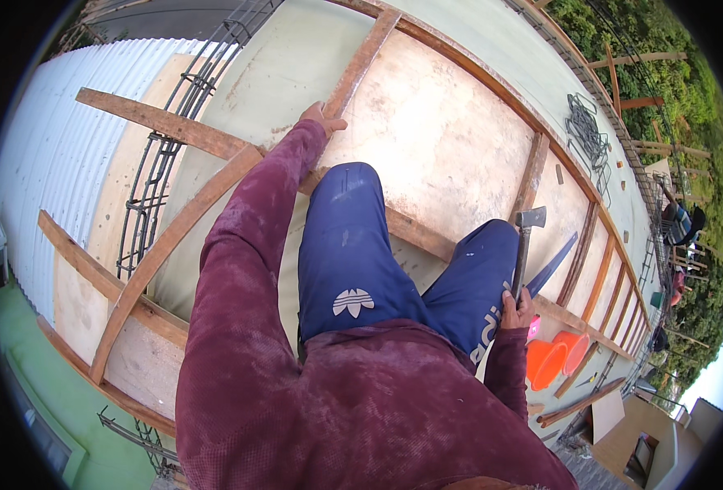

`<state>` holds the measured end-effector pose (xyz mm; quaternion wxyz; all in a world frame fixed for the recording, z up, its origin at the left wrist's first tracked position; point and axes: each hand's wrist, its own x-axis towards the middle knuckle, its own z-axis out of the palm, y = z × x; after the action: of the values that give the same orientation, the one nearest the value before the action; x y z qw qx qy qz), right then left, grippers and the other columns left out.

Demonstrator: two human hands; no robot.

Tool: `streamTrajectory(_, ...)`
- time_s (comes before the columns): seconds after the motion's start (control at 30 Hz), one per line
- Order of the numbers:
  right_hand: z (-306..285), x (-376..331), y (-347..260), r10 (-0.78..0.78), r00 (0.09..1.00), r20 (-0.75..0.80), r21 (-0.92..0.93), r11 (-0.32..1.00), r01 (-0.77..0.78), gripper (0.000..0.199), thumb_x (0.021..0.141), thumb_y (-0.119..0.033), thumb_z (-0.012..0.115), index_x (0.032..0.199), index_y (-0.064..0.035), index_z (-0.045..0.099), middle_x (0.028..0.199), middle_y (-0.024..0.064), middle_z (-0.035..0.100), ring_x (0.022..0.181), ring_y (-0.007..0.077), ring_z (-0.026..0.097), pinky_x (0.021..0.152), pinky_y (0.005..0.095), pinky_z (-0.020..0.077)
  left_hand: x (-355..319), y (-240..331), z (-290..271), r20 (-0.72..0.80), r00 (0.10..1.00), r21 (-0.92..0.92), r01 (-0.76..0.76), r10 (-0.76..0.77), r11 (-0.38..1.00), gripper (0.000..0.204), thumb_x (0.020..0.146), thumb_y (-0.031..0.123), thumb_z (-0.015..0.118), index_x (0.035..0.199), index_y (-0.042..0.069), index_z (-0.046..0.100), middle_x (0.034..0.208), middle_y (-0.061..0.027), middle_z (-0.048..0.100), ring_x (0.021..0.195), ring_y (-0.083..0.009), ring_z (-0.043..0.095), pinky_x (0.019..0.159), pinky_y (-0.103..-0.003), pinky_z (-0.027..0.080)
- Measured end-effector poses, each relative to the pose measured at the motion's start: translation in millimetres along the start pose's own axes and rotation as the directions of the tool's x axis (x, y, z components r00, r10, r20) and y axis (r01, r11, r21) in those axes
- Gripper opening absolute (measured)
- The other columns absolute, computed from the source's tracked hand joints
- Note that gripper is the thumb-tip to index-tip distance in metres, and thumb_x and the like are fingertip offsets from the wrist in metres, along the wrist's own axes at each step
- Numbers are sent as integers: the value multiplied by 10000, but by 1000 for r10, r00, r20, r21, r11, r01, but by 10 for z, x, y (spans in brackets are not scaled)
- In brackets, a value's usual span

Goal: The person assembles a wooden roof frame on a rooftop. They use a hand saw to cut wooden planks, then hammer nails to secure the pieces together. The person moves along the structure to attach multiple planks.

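Note:
My left hand reaches forward and is closed round the near end of a wooden crosspiece of the frame. My right hand, low beside my right thigh, grips a hatchet by its handle, with the dark metal head upward. Just past that hand a long, tapering blue blade, like a handsaw's, points away to the right; whether the same hand also holds it I cannot tell. Between my arms, a pale panel lies within the timber frame, in front of my knees.
Curved timber pieces and tied rebar lie on the left, near white corrugated sheeting. Orange buckets stand at lower right. A wire bundle rests beyond the frame, and a person is at the far right.

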<state>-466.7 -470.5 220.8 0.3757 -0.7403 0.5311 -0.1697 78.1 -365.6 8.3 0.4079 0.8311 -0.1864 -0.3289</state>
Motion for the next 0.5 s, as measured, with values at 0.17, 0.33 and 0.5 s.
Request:
streamTrajectory(0.17,-82,-53,-27,19,1000,9,14,1000,-19,154,899,-145,601,848,0,585,691,-26,482,616,76,423,562,240,355,-46,157,-83,109,994,79,0,-8,997,1152,663,537,806,1476,-92,284,1444,-313,430,1350,-385,443,1123,-405,366)
streamTrajectory(0.33,149,90,-538,-307,946,101,-131,939,318,316,970,-324,603,959,-8,579,649,5,511,545,91,491,503,253,381,278,-196,-242,258,960,78,-133,109,988,1204,754,694,681,1486,-126,190,1451,-386,358,1388,-448,364,1151,-436,312)
streamTrajectory(0.5,748,665,-1186,-457,737,499,-234,747,622,349,990,-385,561,1001,-37,582,614,80,518,557,222,555,541,347,436,237,-41,-245,351,931,160,-169,104,973,1249,738,773,622,1491,-121,182,1461,-407,318,1408,-444,333,1165,-446,285)
